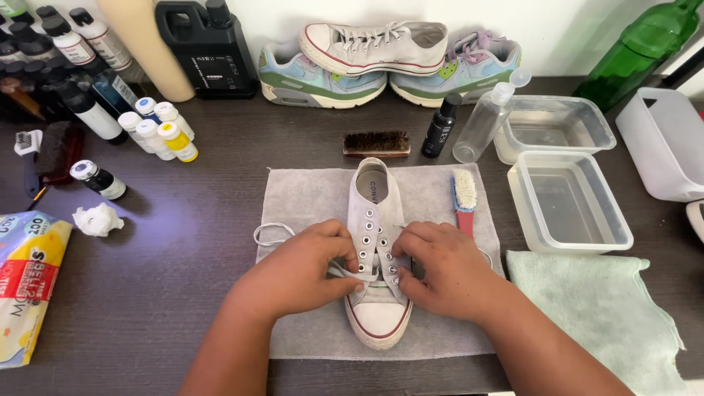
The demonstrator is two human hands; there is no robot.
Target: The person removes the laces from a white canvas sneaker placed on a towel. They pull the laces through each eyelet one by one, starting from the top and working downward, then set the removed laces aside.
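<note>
Beside hands (374, 271) — brush (463, 198), tubs (568, 202)

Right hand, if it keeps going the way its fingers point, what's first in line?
The right hand points left across the grey sneaker, so it would probably meet the left hand at the lace eyelets first; depth is unclear.

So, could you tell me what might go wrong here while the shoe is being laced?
The loose white lace trails off the grey cloth and could snag. The left hand and right hand cover the grey canvas sneaker, so an eyelet might be missed. The clear plastic tub nearby could get knocked.
</note>
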